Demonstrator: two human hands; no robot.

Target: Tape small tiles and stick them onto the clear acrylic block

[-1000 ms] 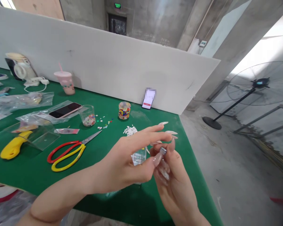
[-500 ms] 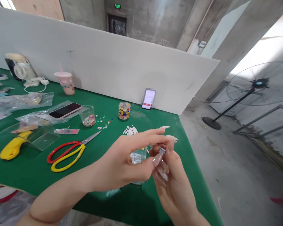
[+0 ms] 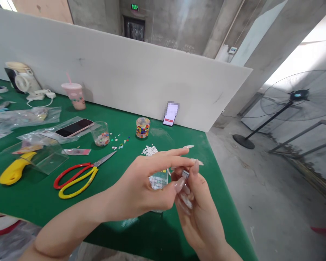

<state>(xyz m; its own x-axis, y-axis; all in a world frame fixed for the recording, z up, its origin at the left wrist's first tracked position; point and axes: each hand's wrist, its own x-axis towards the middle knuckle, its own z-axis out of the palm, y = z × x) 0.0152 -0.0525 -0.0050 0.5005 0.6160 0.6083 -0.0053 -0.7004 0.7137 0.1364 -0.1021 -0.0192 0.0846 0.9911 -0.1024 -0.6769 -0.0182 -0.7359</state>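
The right hand's (image 3: 201,214) grip is closed on a small silvery piece (image 3: 186,174), pinched between the thumb and the fingertips and held up over the near right part of the green surface (image 3: 43,206). The left hand (image 3: 141,188) comes in from the left with its index finger stretched out straight above the piece and its thumb nail just beside it. Whether this grip actually pinches the piece or only touches it I cannot tell, since the fingers overlap there.

Just behind the hands stands a small clear container (image 3: 159,180) (white bits seem to lie in it). Farther back on the cloth is a loose heap of white bits (image 3: 150,150), and beyond that a jar of coloured pieces (image 3: 143,127). Red-and-yellow scissors (image 3: 78,175) lie well to the left, blades shut.
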